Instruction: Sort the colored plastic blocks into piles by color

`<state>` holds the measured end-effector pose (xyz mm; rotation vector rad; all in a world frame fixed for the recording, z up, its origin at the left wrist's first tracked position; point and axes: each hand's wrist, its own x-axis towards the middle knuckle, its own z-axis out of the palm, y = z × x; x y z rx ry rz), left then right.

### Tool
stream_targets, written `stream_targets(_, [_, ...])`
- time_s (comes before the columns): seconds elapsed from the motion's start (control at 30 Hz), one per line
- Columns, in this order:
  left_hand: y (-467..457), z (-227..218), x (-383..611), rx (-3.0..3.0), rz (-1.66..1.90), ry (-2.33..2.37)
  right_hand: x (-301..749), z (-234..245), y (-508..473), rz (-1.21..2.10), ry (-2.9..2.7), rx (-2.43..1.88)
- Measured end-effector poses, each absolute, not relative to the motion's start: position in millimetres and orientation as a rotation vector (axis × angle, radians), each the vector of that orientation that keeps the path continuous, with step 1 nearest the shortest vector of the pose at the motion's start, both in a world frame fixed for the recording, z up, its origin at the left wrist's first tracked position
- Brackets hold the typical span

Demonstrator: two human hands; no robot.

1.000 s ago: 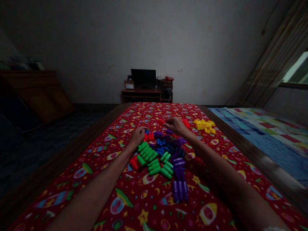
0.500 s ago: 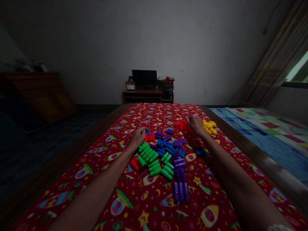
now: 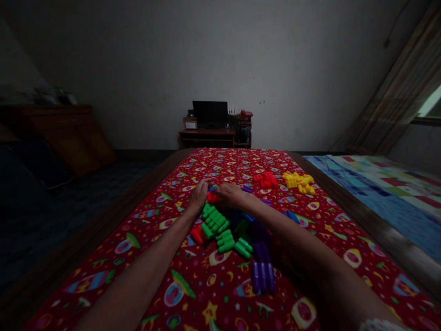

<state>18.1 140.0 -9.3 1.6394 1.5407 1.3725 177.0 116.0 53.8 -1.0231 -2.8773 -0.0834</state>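
Observation:
My left hand [image 3: 199, 195] rests at the left edge of a pile of plastic building blocks, fingers stretched out and nothing seen in them. Over the back of the pile, my right hand [image 3: 230, 194] has its fingers closed at a red building block [image 3: 212, 197]; the fingertips are partly hidden. Toward me lie several green blocks [image 3: 215, 219], with another red block [image 3: 197, 234] at their left. Purple blocks [image 3: 263, 277] reach toward the near side. My right forearm covers much of the blue and purple pieces; one blue block [image 3: 292, 216] shows beyond it.
A group of red blocks [image 3: 265, 179] and a group of yellow blocks [image 3: 299, 181] sit farther back on the right of the red patterned cloth [image 3: 210, 289]. Wooden edging [image 3: 386, 230] borders the table. A desk with a monitor [image 3: 210, 114] stands by the wall.
My right hand has moved left from the far red group to the pile, near my left hand, uncovering the red and yellow groups. My left hand has stayed about where it was.

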Motion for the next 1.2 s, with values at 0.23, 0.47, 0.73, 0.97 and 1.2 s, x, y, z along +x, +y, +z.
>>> stream_targets(0.23, [134.2,-8.3,19.6,1.735,1.355,1.592,211.3,71.1,137.9,-0.146,-2.532,-1.337])
stream_targets(0.47, [133.4,-8.2,19.9,1.794,1.348,1.669,289.7,67.4,184.0,-0.239,-2.220,-1.805])
stream_targets(0.73, [138.0,7.3,13.1,1.968,0.939,1.963,306.6,56.9,208.5,-0.133,-2.352,-1.886])
stream_targets(0.97, [127.4,29.5,1.8,2.310,0.530,1.708,303.3,61.1,200.5,-0.112,-2.362,-1.874])
stream_targets(1.2, [120.3,59.6,15.0,1.941,1.101,1.621,251.7,91.3,168.2,0.065,-2.427,-1.256])
